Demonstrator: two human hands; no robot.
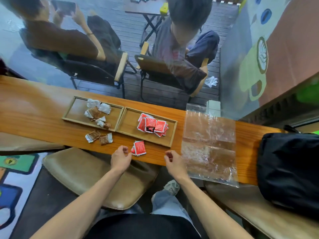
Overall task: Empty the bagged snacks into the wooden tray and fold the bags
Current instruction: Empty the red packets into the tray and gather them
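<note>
- The left wooden tray (69,116), left of the right wooden tray (128,123) and touching it, holds a loose heap of white-and-brown snacks (97,112). One lies against the near rim and could tip out if the tray is nudged.
- Two more brown snacks (98,136) lie on the counter (34,114), just off the right tray's near left corner. They could be missed, or swept off the near edge by a passing forearm.
- The left hand (120,158), near side of the right tray, is loosely curled and holds nothing; its fingertips are just beside a small stack of red packets (139,148) at the counter's edge. A clumsy pinch could push the stack onto the floor.
- Inside the right tray, the red packets pile (151,125) sits toward its middle; careless adding could spill some over the low rim.
- The right hand (173,161), near the tray's near right corner, is loosely curled and empty.
- Right of that tray, the clear plastic bags (209,145) lie flat, overhanging the near edge. They look slippery; folding without pinning them could let them slide off.
</note>
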